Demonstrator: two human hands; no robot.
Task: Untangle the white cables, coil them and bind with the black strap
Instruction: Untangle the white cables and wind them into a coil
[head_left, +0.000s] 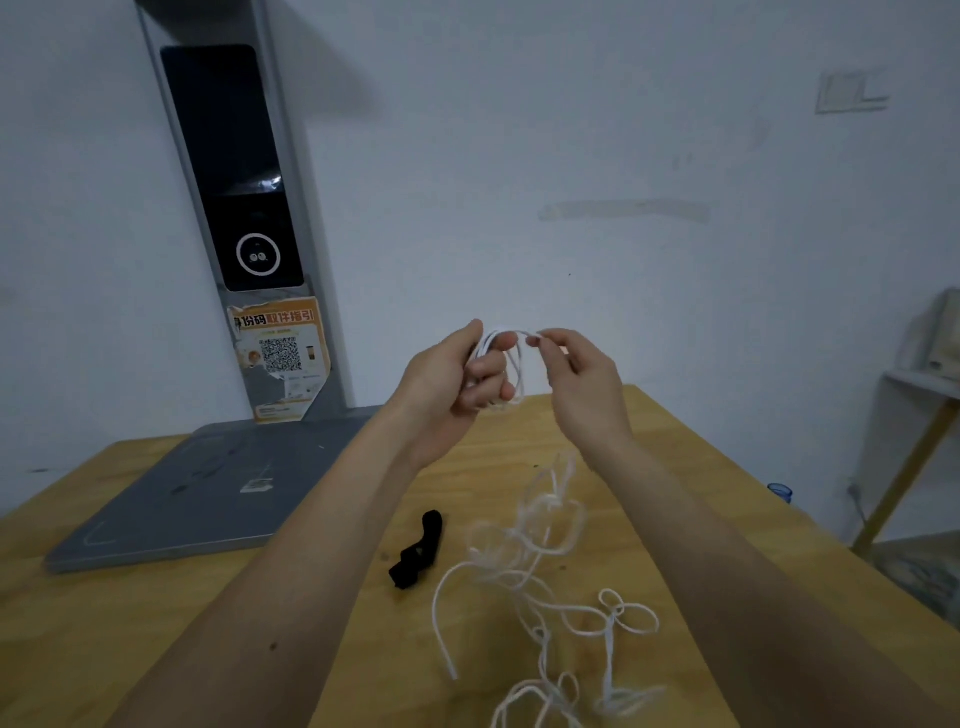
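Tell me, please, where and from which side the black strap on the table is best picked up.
Probably pinch the black strap at its upper end, from above: that end lies flat on bare table, while the lower end is bunched up.

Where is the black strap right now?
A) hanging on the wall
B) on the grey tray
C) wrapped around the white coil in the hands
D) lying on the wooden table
D: the black strap lies on the wooden table, near the loose white cables, with neither hand touching it.
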